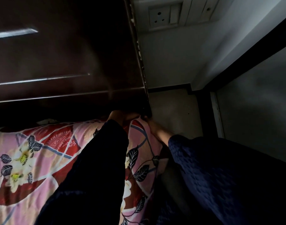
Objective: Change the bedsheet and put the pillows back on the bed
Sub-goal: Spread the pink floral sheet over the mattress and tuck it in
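Left grip (121,116): It is set on top of the head corner of the bed, where the bedsheet (46,153) meets the headboard (66,54). Its fingers are lost in the dark gap there, so it cannot be told whether cloth is held.

Right grip (152,127): It is laid just beside the left grip, against the outer side of the same corner. Its fingertips are in shadow, and open or closed cannot be told.

Bedsheet: A pink and red floral sheet is spread over the bed, beneath the left grip and away to its left. The corner of the sheet is caught between the two grips.

Edges: The side edge of the sheet is draped down beneath the right grip. The head edge is pressed close to the headboard, just beyond the left grip.

Open room: A narrow strip of floor (173,111) is seen to the right of the right grip. It is closed off beyond by a dark skirting (168,89) and farther right by a dark frame (236,59).

In the way: The dark headboard stands directly beyond both grips, with its chipped side edge just above the right grip.

Around: A pale wall (168,59) is seen beyond the floor strip, with a socket plate (165,14) mounted high on it, well apart from both grips. Both forearms are covered by dark sleeves.
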